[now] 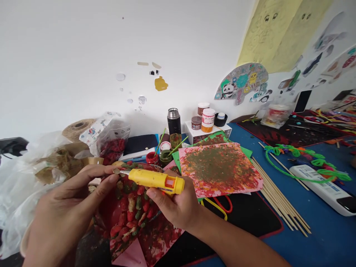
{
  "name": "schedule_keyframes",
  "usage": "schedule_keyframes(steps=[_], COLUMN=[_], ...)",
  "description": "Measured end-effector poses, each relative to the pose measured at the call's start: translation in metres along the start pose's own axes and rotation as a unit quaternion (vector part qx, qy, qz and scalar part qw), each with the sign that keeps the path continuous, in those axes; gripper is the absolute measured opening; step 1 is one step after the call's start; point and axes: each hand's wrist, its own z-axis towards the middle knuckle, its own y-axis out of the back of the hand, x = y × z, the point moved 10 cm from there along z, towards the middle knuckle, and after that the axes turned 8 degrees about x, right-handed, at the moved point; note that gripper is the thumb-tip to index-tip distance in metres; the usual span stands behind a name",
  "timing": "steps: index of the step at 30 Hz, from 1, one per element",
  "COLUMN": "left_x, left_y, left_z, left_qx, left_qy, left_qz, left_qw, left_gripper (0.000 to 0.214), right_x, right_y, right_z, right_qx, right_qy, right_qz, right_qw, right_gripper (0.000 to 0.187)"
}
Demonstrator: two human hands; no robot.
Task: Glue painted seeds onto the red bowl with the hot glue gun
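Observation:
My right hand [180, 207] is wrapped round a yellow hot glue gun [150, 180], its nozzle pointing left. At that tip, my left hand [63, 207] pinches a small brownish piece [116, 171] between thumb and forefinger; it looks like a bit of shell, too small to be sure. Below both hands spreads a cluster of red, green and tan painted peanuts [130, 215], on or against a dark red rounded surface. My left hand hides part of it. Under the cluster lies a paint-smeared pink sheet [161, 237].
Open paint jars [152, 158] and a black flask [174, 122] stand behind the glue gun. Right of my hands are a paint-covered sheet [219, 168], several wooden sticks [280, 196] and a white device [322, 189]. Plastic bags [16, 207] and a twine roll [78, 129] crowd the left.

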Motion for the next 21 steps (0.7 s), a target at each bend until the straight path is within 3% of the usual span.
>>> schedule_keyframes(steps=[21], left_x=[-0.009], left_y=[-0.01], left_z=[0.001], left_qx=[0.035], left_qy=[-0.014], left_qz=[-0.026], left_qw=[0.999], left_gripper=[0.033], right_x=[-0.004], right_y=[-0.001], right_z=[-0.001], right_qx=[0.004], right_qy=[-0.009], right_qz=[-0.009], right_qw=[1.0], right_gripper=[0.046])
